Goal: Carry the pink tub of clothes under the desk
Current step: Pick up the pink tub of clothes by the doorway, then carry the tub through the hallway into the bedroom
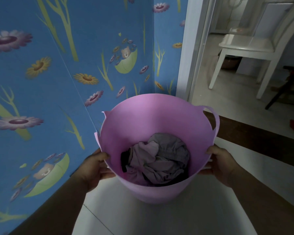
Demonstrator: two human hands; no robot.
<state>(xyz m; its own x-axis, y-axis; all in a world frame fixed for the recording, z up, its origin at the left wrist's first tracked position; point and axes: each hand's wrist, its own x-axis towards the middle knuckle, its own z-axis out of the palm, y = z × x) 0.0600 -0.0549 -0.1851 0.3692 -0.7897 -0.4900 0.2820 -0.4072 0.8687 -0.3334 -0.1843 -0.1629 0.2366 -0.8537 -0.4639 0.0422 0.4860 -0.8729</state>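
Note:
The pink tub is held up in front of me above the pale floor. Crumpled grey and lilac clothes lie in its bottom. My left hand grips the rim on the left side, thumb hooked over the edge. On the opposite side my right hand clasps the rim in the same way. One looped handle shows at the tub's far right; the left handle looks torn. No desk is in view.
A blue wall with flower wallpaper runs close along the left. A white door frame opens at the right onto a room with a white chair. A dark threshold strip crosses the floor.

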